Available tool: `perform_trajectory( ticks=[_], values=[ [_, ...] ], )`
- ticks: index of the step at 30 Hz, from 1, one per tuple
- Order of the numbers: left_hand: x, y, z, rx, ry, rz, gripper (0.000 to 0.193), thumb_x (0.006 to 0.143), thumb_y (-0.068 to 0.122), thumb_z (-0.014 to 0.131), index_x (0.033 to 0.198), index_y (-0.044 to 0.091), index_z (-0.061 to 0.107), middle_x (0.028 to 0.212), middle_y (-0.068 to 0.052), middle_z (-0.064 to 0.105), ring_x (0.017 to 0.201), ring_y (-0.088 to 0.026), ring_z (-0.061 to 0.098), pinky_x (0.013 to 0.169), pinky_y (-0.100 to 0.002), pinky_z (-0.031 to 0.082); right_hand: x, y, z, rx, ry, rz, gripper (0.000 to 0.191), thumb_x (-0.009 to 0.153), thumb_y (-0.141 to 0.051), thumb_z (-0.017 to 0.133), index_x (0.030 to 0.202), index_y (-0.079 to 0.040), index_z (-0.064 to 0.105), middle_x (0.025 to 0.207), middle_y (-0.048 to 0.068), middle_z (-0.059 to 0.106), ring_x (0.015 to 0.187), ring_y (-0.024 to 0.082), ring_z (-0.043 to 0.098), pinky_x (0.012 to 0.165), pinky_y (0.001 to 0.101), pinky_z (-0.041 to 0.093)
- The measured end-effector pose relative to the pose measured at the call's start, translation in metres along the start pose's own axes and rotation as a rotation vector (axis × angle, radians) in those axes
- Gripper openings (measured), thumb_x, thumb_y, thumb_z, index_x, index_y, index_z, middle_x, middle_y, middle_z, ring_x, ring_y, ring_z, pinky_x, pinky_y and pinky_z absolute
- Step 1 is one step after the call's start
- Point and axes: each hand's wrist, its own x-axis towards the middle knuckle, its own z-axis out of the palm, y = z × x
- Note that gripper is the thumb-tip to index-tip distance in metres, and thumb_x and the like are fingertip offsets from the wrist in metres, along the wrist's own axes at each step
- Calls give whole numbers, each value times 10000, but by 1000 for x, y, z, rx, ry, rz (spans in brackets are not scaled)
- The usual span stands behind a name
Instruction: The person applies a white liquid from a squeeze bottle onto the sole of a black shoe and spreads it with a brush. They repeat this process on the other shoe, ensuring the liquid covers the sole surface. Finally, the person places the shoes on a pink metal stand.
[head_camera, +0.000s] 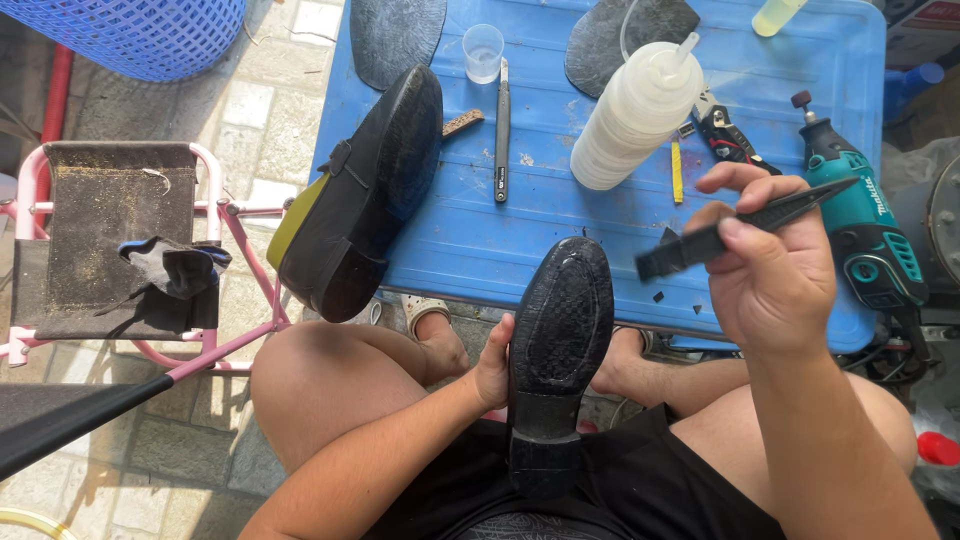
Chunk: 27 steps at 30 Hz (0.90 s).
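Note:
My left hand (492, 362) grips the side of a black shoe (556, 345) that stands sole-up on my lap, toe toward the blue table (470, 240). My right hand (770, 270) is raised to the right of the shoe and holds a black pointed tool (745, 225) angled up to the right. A second black shoe (365, 190) with a yellow lining lies sole-up on the table's left edge, hanging partly over it.
On the table lie a white squeeze bottle (635, 115), a small clear cup (483, 52), a grey slim tool (502, 130), pliers (722, 125), two dark rubber sole pieces (395, 35) and a teal rotary tool (860, 225). A pink-framed stool (110, 240) stands left.

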Motion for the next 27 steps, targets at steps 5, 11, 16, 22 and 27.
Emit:
perform_trajectory(
  ticks=[5,11,16,22,27],
  values=[
    [1,-5,0,8,56,-19,1148,815,915,398,1459,-27,524,1276,-237,654,1156,-311,689,913,-415,632,4,3,7,-171,-40,53,252,1080,-42,695,1220,-53,485,1264,208,596,1138,208,640,1020,345,566],
    [7,-11,-2,8,66,-23,1150,824,923,384,1414,-49,551,1198,-235,677,1076,-312,715,833,-414,654,6,7,11,-467,65,-3,170,1064,-44,699,1121,-15,542,1021,176,676,802,207,702,681,352,636],
    [10,-20,-8,-105,79,-102,1043,798,858,429,1447,49,533,1258,-144,669,1136,-232,696,908,-395,644,4,12,12,-559,99,75,148,1056,-38,685,1148,20,584,925,135,691,792,183,711,667,320,614],
    [18,-27,-15,-70,-30,-4,1089,961,868,435,1534,-57,497,1315,-254,619,1198,-330,650,939,-460,612,16,15,10,-640,105,141,142,1024,-17,689,1103,23,579,899,117,699,720,161,705,595,285,577],
    [18,-22,-8,-189,-77,-111,1112,810,865,471,1549,40,369,1395,-255,514,1265,-426,585,897,-668,591,19,12,1,-637,212,-51,135,1104,-35,683,1166,13,573,916,120,705,706,161,707,589,280,589]
  ],
)
